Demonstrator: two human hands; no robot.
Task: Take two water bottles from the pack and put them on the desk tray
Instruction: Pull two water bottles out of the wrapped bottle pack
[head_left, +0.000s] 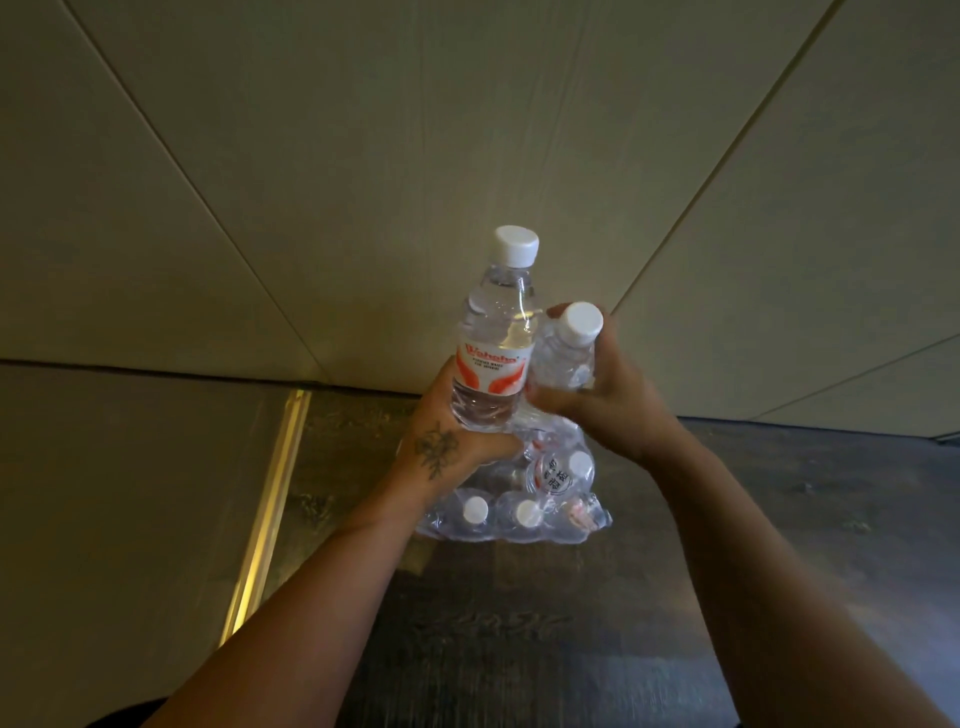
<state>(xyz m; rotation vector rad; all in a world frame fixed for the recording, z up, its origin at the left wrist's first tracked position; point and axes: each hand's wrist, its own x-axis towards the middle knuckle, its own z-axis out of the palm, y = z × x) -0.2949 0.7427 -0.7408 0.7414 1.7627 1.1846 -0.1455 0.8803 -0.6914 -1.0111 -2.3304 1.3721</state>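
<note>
My left hand (447, 441) grips the lower end of a clear water bottle (496, 332) with a white cap and a red-and-white label, held upright above the pack. My right hand (613, 384) holds a second white-capped bottle (569, 351) just right of the first, its body partly hidden by my fingers. Below both hands, the torn plastic-wrapped pack (519, 499) stands on the dark floor against the wall, with several white caps showing inside. No desk tray is in view.
A beige panelled wall (467, 156) rises directly behind the pack. The dark wood-grain floor (519, 623) runs toward me. A brass strip (265, 514) separates it from a grey surface (130, 493) on the left.
</note>
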